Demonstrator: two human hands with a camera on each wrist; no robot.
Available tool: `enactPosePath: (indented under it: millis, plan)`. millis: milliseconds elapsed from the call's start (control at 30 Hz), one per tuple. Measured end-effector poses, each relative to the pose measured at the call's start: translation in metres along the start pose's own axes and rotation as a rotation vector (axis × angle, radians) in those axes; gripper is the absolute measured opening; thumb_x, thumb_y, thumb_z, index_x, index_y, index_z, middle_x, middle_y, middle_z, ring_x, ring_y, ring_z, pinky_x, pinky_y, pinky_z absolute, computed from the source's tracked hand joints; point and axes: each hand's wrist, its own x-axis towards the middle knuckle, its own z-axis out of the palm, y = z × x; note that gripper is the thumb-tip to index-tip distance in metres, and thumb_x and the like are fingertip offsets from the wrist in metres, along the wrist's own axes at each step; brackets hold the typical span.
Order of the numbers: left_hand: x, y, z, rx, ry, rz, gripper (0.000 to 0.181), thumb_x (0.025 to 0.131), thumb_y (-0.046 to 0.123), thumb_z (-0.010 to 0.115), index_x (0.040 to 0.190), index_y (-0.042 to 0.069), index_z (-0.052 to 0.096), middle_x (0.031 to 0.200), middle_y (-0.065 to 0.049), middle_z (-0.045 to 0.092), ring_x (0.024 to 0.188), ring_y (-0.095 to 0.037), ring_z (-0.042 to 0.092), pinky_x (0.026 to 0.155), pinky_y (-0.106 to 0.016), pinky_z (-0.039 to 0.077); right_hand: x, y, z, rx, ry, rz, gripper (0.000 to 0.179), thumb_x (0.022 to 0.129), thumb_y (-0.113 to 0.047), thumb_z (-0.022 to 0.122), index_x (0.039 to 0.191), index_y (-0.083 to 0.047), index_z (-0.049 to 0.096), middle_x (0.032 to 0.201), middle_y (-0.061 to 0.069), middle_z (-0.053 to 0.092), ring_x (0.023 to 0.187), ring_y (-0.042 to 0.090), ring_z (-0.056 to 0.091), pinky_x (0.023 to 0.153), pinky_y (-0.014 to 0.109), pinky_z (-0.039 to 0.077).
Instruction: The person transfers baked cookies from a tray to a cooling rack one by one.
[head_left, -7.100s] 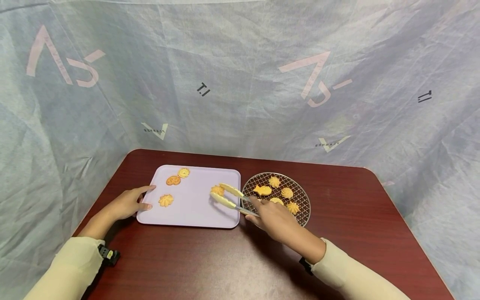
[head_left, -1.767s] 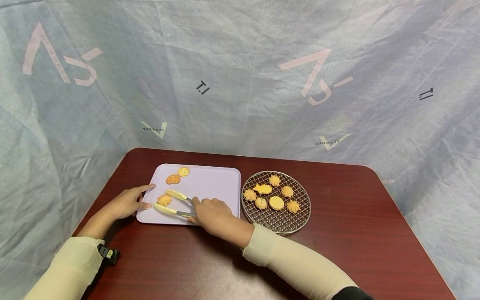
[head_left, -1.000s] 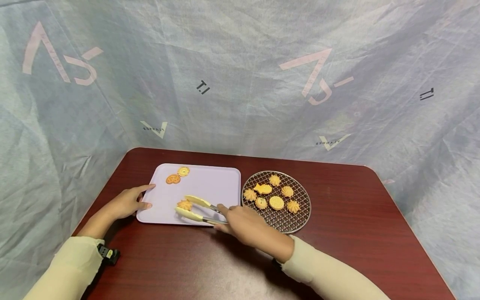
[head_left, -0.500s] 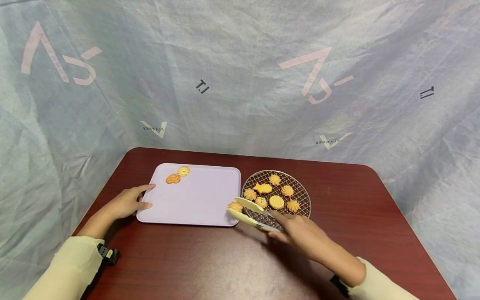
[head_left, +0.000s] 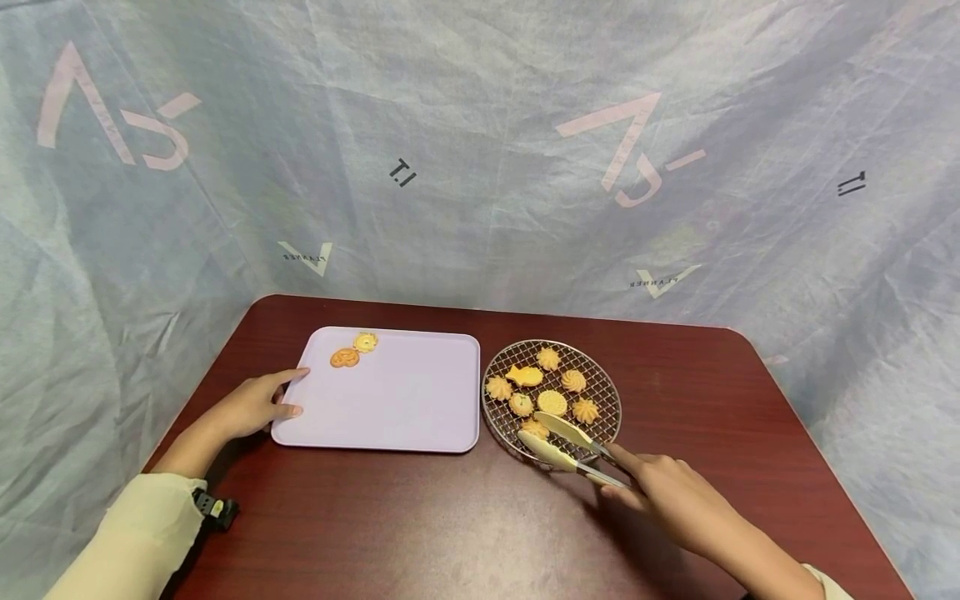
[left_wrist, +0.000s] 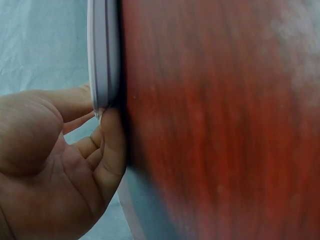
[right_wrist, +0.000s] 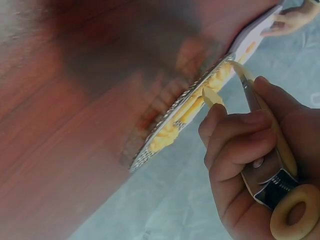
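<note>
My left hand [head_left: 251,407] grips the left edge of a pale lilac tray [head_left: 397,417]; in the left wrist view its thumb and fingers close on the tray's rim. My right hand [head_left: 675,492] holds metal tongs [head_left: 592,471] with pale yellow tips. Between those tips, at the front of a round wire rack [head_left: 517,442], is a star-shaped cookie [head_left: 536,428]. In the right wrist view, my curled fingers wrap around the tongs' handles, a ring at their end. Two cookies lie near the tray's far left corner, a pretzel-shaped one [head_left: 345,357] and a round one [head_left: 366,342].
The rack carries several more cookies, among them a fish-shaped one [head_left: 525,376], a round one [head_left: 552,403] and a swirl [head_left: 573,381]. It stands just right of the tray on a dark red wooden table [head_left: 420,517]. Grey printed cloth [head_left: 480,167] hangs around the table.
The tongs have carried the star-shaped cookie from the tray's left part rightward onto the rack's front. Earlier, another cookie went from tray to rack. My left hand has stayed at the tray.
</note>
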Motion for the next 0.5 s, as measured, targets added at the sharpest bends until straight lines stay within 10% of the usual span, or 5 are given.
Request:
enactPosePath:
  millis: [500]
  plan:
    - [-0.0002, -0.0003, -0.0004, -0.004, 0.002, -0.004, 0.069, 0.094, 0.009, 0.074, 0.152, -0.008, 0.040, 0.079, -0.008, 0.051, 0.060, -0.018, 0.053, 0.054, -0.032, 0.048, 0.0003, 0.0023, 0.0003, 0.024, -0.011, 0.001, 0.061, 0.095, -0.049, 0.071, 0.139, -0.008, 0.064, 0.076, -0.011, 0.062, 0.069, 0.002, 0.059, 0.061, 0.033, 0.052]
